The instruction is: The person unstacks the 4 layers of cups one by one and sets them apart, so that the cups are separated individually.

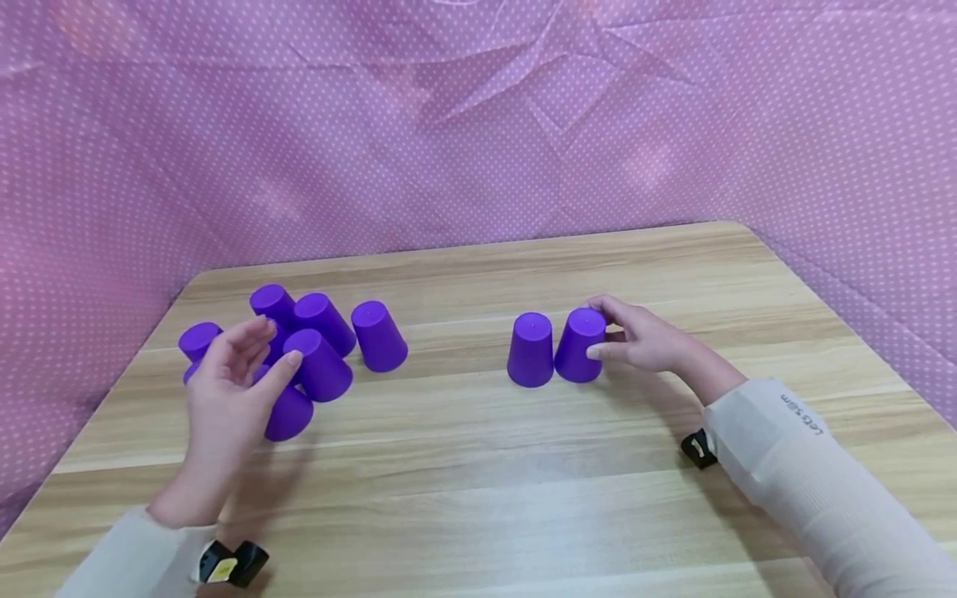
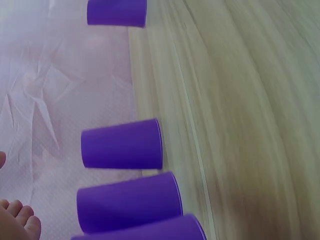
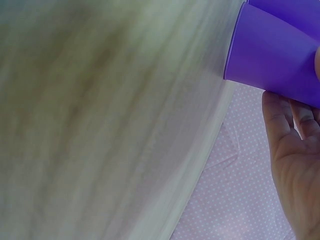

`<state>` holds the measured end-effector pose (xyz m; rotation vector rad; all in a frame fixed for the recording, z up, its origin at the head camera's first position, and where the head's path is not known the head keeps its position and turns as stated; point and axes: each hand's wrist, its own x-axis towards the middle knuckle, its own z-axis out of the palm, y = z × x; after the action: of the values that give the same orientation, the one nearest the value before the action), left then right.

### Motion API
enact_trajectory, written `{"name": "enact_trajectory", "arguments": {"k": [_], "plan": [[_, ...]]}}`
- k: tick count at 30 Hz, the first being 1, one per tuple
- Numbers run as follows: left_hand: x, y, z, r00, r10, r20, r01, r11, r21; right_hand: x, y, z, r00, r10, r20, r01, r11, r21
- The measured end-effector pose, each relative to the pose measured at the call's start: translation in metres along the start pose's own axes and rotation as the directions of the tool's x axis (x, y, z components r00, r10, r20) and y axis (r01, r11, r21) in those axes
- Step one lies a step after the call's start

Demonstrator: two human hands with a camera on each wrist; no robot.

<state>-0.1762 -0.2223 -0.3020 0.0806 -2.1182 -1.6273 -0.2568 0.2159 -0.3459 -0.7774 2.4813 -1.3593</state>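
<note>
My right hand (image 1: pixel 649 339) grips an upside-down purple cup (image 1: pixel 580 347), thumb on its near side and fingers behind. A second upside-down purple cup (image 1: pixel 531 350) stands close beside it on the left. In the right wrist view the gripped cup (image 3: pixel 272 52) has its rim down at the wooden top. My left hand (image 1: pixel 224 407) hovers over a cluster of upside-down purple cups at the left, fingers loosely bent, thumb apart and nothing held. Its thumb overlaps the nearest tall cup (image 1: pixel 317 367) in the head view. The hand partly hides another cup (image 1: pixel 290 413) and those behind it.
One more purple cup (image 1: pixel 380 336) stands just right of the cluster. At its far side are two cups, one at the back (image 1: pixel 273 303) and one beside it (image 1: pixel 325 322). A pink dotted cloth (image 1: pixel 478 133) hangs behind the wooden table (image 1: pixel 463 465).
</note>
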Motion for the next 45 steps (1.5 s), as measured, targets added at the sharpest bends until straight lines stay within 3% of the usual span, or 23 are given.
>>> {"name": "enact_trajectory", "arguments": {"k": [10,23,30,39,45], "plan": [[-0.011,0.009,0.018,0.994,-0.004,0.113,0.022,0.987,-0.159,0.000,0.000,0.001,1.000,0.000,0.003,0.000,1.000,0.005],[-0.018,0.012,0.038,0.980,0.011,0.201,0.006,0.997,-0.082,-0.001,-0.001,0.001,1.000,-0.003,-0.005,0.003,1.000,-0.008],[-0.021,0.013,0.054,0.970,-0.017,0.243,0.034,0.997,-0.063,-0.001,-0.001,0.001,1.000,0.000,-0.004,0.000,1.000,-0.009],[-0.022,0.010,0.083,0.948,-0.016,0.319,0.060,0.990,-0.128,-0.001,0.000,0.001,1.000,-0.008,-0.004,0.008,1.000,-0.008],[-0.023,0.007,0.098,0.922,-0.015,0.386,0.060,0.993,-0.105,-0.001,-0.001,0.000,1.000,-0.009,-0.003,0.009,1.000,0.000]]}}
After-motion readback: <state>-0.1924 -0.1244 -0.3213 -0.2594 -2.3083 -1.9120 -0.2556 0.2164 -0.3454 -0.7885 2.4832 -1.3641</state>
